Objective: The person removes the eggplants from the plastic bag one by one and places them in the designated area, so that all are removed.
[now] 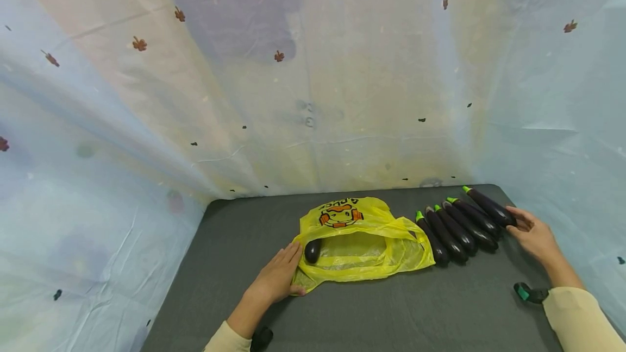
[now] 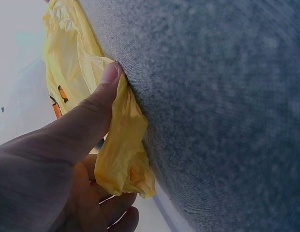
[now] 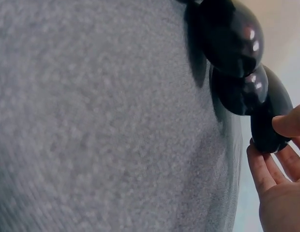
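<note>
A yellow plastic bag (image 1: 349,275) with a printed cartoon lies on its side, its mouth facing me. Just inside the left of its opening shows the rounded end of an eggplant (image 1: 312,251). My left hand (image 1: 275,279) holds the bag's left edge; the left wrist view has the thumb on one side of the yellow plastic (image 2: 122,150) and fingers on the other. At the far right, my right hand (image 1: 537,237) grips the blunt end of the outermost eggplant (image 1: 489,207), thumb against fingers. Several more dark eggplants (image 1: 457,231) lie side by side between it and the bag.
A dark grey table (image 1: 235,254) carries everything. Pale plastic sheeting (image 1: 313,96) with small leaf prints rises behind and at both sides. The leftmost eggplant in the row touches or nearly touches the bag's right end.
</note>
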{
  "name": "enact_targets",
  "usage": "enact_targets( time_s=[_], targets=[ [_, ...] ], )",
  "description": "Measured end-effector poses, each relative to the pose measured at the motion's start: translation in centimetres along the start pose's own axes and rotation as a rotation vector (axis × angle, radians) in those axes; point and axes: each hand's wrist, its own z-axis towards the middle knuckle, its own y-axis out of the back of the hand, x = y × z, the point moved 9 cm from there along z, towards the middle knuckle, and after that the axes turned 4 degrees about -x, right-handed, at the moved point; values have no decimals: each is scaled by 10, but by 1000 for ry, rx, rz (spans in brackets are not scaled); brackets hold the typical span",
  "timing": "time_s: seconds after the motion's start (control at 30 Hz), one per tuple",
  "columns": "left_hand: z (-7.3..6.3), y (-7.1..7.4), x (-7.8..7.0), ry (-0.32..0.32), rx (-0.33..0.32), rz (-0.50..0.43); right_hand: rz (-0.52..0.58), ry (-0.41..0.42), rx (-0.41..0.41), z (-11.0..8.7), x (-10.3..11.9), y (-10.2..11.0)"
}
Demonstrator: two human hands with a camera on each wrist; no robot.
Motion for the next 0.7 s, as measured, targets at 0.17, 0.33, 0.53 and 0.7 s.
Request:
enact_targets(
  time_s=[0.17,0.33,0.53,0.7],
  targets=[
    [0,1,-1,3,2,1,-2,-4,12,2,0,-2],
    [0,1,-1,4,3,7,-29,-7,24,3,3,-3],
    [-1,1,-1,0,-3,12,-29,-31,46,4,-2,-4],
    [-1,1,-1,-1,-3,16,-36,-58,47,5,-10,-7]
  ],
)
